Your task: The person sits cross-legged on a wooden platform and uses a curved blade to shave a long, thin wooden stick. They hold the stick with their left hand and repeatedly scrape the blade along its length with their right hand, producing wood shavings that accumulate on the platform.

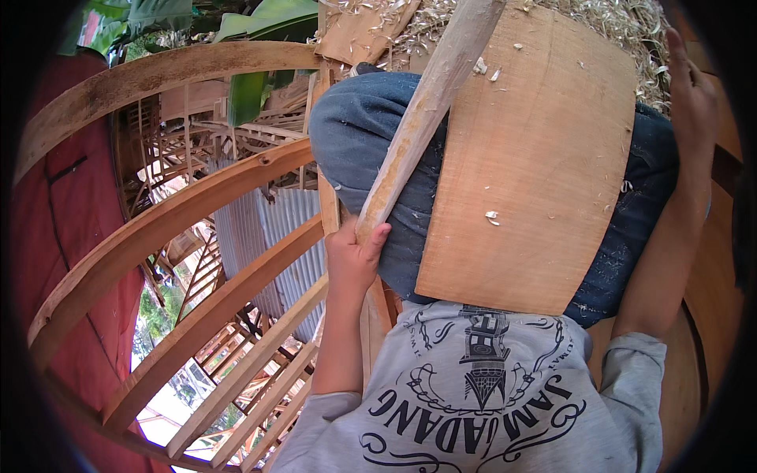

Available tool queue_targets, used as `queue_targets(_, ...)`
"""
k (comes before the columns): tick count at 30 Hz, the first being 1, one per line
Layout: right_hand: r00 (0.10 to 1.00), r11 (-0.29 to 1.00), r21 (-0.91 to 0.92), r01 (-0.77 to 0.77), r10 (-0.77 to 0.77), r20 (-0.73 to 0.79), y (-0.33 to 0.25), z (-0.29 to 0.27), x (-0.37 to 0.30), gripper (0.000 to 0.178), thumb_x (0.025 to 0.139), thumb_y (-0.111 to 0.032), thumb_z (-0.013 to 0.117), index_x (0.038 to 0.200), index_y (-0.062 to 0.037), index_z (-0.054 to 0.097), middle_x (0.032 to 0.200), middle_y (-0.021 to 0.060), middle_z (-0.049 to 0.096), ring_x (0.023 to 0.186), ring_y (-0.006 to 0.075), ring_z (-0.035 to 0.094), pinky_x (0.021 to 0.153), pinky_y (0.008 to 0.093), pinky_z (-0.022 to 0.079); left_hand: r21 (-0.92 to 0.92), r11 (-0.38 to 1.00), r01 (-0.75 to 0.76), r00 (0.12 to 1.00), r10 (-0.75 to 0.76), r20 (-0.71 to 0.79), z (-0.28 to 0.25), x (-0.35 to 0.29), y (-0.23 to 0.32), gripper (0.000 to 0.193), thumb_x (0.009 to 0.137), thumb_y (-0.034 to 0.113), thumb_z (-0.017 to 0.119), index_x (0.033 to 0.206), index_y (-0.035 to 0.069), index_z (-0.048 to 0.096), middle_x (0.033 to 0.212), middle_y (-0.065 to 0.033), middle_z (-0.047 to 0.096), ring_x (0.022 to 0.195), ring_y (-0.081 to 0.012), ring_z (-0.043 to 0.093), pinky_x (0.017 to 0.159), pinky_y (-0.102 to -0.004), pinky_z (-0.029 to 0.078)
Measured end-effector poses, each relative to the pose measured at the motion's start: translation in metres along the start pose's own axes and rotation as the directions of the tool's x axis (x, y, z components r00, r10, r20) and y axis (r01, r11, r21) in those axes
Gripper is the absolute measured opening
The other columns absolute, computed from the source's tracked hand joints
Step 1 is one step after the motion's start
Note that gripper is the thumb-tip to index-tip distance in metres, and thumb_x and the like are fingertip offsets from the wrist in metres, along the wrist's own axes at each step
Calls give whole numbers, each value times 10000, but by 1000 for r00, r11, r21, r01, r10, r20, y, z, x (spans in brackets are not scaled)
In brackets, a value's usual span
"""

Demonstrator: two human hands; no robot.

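My left hand (354,256) is wrapped round the lower end of a thick, pale wooden pole (430,106). The pole slants up to the right, past my left knee, and its far end runs out of the top of the picture. Across my lap lies a broad, slightly curved wooden board (532,173) with a few shavings on it; the pole passes over its upper left edge. Out at the far right, my right hand (694,94) is held beside the board, apart from it, with its fingers stretched out. I see nothing in that hand.
Curly wood shavings (623,31) are heaped beyond the board. Curved wooden rails (197,205) form an open slatted frame on my left, with corrugated metal sheet (276,236) and a red cloth or tarp (79,236) past it. Green leaves (268,20) hang at the top left.
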State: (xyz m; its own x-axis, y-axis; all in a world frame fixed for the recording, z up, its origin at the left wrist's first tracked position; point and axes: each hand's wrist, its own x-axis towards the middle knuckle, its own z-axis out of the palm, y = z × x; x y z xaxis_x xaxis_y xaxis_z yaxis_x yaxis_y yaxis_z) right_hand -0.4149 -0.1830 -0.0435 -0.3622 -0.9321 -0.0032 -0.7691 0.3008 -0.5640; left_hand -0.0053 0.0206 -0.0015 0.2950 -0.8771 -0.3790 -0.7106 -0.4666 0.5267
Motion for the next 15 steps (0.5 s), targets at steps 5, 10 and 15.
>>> queue_targets(5, 853, 856, -4, 517, -515, 83, -82, 39, -91, 629, 793, -637, 578, 784, -20, 703, 516, 100, 562, 495, 235, 582, 522, 345, 446, 25, 1000, -11, 1000, 11, 1, 0, -1, -1, 481, 820, 442, 681, 799, -33, 611, 542, -70, 540, 516, -110, 486, 506, -282, 410)
queue_targets(10, 860, 856, -85, 510, -508, 49, -86, 44, -73, 622, 793, -639, 574, 815, -32, 709, 501, 80, 544, 475, 208, 567, 495, 317, 439, 81, 995, -66, 993, 73, -89, 6, -2, 2, 444, 822, 402, 692, 781, -31, 606, 527, -70, 534, 495, -113, 491, 493, -276, 403)
queue_targets(15, 883, 858, -226, 462, -468, 27, -71, 48, -57, 666, 775, -700, 528, 851, -66, 719, 489, 64, 548, 461, 203, 578, 458, 311, 441, 119, 991, -65, 990, 80, -118, 8, -2, 10, 431, 816, 391, 701, 777, -27, 608, 534, -78, 549, 494, -120, 507, 493, -283, 408)
